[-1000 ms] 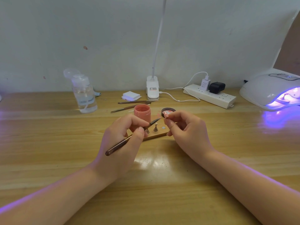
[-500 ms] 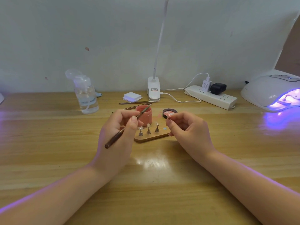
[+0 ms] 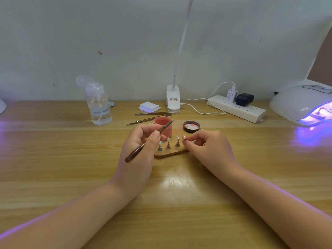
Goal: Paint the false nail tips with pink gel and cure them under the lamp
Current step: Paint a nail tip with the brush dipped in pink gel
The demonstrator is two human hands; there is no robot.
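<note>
Three small nail stands (image 3: pixel 168 145) sit in a row on one wooden base (image 3: pixel 170 154) near the tabletop's middle. One brush (image 3: pixel 143 145) is in hand, and two more tools (image 3: pixel 150 116) lie toward the back edge. There's one open pink gel jar (image 3: pixel 166 129), one lid (image 3: pixel 191 126), one pump bottle (image 3: pixel 98 105), one power strip (image 3: pixel 237 109), and one curing lamp (image 3: pixel 301 105) at the right edge.

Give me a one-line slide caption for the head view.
Left hand dips brush at pink gel jar; right hand pinches a painted nail tip.
</note>
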